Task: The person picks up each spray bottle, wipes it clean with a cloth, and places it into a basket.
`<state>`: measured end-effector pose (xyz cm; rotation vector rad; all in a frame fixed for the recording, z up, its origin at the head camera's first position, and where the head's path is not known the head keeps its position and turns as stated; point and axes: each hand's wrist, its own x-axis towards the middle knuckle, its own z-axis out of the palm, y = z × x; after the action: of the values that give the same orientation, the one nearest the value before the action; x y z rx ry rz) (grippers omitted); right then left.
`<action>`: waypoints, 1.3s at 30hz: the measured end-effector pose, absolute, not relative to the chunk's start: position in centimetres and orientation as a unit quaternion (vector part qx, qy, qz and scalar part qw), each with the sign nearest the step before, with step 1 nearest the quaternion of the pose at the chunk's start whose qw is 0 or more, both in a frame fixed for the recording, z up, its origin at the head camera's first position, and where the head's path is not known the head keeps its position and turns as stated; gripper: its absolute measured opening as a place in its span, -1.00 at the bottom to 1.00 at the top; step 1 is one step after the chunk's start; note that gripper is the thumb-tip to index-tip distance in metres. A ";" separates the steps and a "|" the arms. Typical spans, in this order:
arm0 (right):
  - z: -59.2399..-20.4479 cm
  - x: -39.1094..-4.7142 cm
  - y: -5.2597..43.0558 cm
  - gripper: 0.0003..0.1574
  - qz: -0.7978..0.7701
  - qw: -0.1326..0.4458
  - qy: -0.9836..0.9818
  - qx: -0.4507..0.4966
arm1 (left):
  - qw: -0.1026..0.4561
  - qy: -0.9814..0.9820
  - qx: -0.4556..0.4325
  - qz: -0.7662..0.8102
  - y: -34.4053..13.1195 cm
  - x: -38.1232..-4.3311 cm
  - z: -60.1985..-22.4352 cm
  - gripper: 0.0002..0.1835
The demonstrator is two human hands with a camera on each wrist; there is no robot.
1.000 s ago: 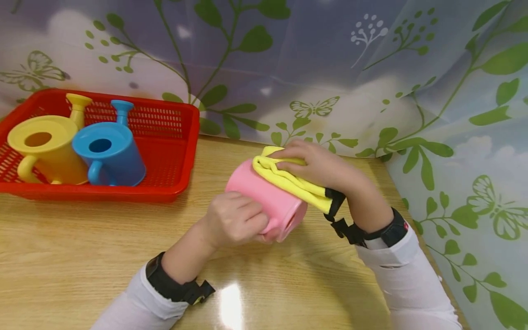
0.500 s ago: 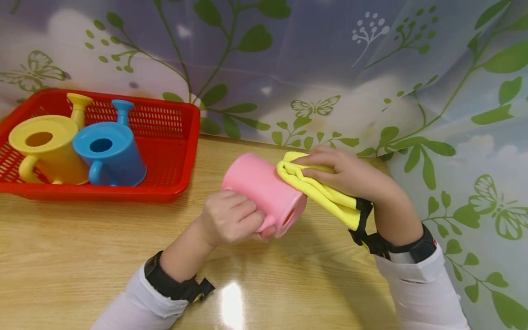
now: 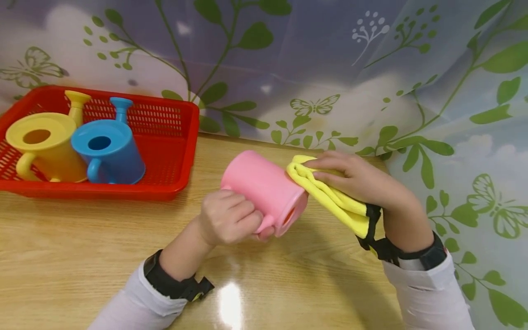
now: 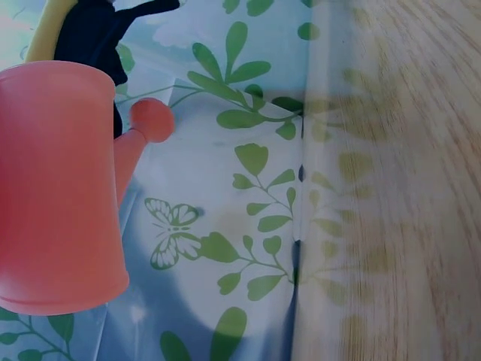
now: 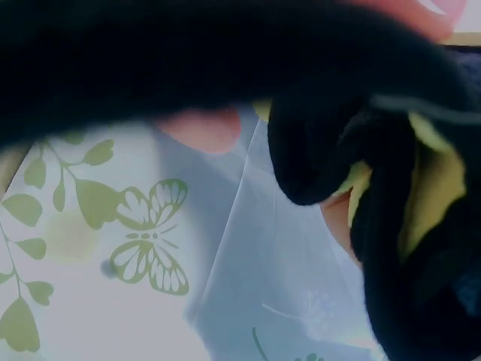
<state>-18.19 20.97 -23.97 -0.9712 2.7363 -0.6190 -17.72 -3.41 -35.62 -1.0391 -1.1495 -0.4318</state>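
Tilted above the table, a pink watering can (image 3: 264, 183) is gripped by my left hand (image 3: 231, 217) around its handle, the opening turned toward the lower right. In the left wrist view the can's body (image 4: 60, 188) and its round spout head (image 4: 152, 120) show. My right hand (image 3: 350, 176) holds a folded yellow cloth (image 3: 330, 195) with dark edging. The cloth's near fold lies against or just beside the can's right side; I cannot tell which. In the right wrist view the dark cloth edge (image 5: 316, 143) covers most of the fingers.
A red plastic basket (image 3: 165, 190) at the left holds a yellow watering can (image 3: 45, 142) and a blue watering can (image 3: 111, 151). The wooden table (image 3: 123, 238) meets a leaf-printed curtain (image 3: 264, 82) at the back and right.
My right hand has drawn the cloth down and right along the can, from its upper side to its right end. The left hand has kept its grip, the can turning slightly.
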 end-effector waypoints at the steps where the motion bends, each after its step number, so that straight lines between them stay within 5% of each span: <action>1: -23.9 -18.3 20.8 -0.61 -0.208 0.089 0.919 -0.323 | 0.695 -0.513 -0.465 -0.193 -3.4 -17.7 -35.6 -0.59; 20: -24.7 -21.9 16.7 -0.54 -0.209 0.145 0.923 -0.289 | 0.689 -0.510 -0.470 -0.210 -3.1 -17.6 -35.9 -0.58; 39: -26.6 -23.8 14.2 -0.48 -0.261 0.130 0.920 -0.261 | 0.689 -0.500 -0.479 -0.214 -3.0 -16.8 -34.9 -0.57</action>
<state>-23.75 14.16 -26.62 -0.7589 2.6734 -0.7590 -16.83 -3.03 -34.88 -1.0706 -1.1191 -0.4779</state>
